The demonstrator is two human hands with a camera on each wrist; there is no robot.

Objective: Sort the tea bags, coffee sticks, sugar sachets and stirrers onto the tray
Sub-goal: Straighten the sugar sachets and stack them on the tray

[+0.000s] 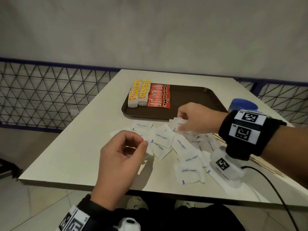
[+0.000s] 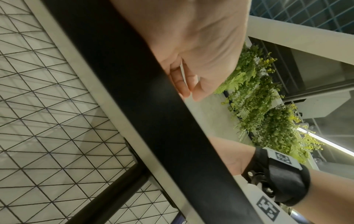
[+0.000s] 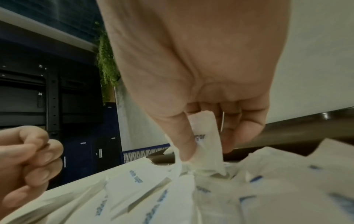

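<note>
A brown tray [image 1: 191,97] holds two rows of yellow-tagged tea bags [image 1: 138,94] and a row of red coffee sticks [image 1: 159,95] at its left end. White sugar sachets [image 1: 166,139] lie scattered on the table in front of it. My right hand [image 1: 180,124] pinches a few sugar sachets [image 3: 205,128] between thumb and fingers, just above the pile near the tray's front rim. My left hand [image 1: 141,142] hovers over the left of the pile with fingers curled to the thumb; I see nothing in it. Thin wooden stirrers [image 1: 266,165] lie under my right forearm.
A blue cup [image 1: 243,105] stands right of the tray. A black cable [image 1: 275,189] runs off the table's near right side. The white table [image 1: 66,164] ends close to my body; a wire-mesh fence [image 1: 41,97] stands at the left.
</note>
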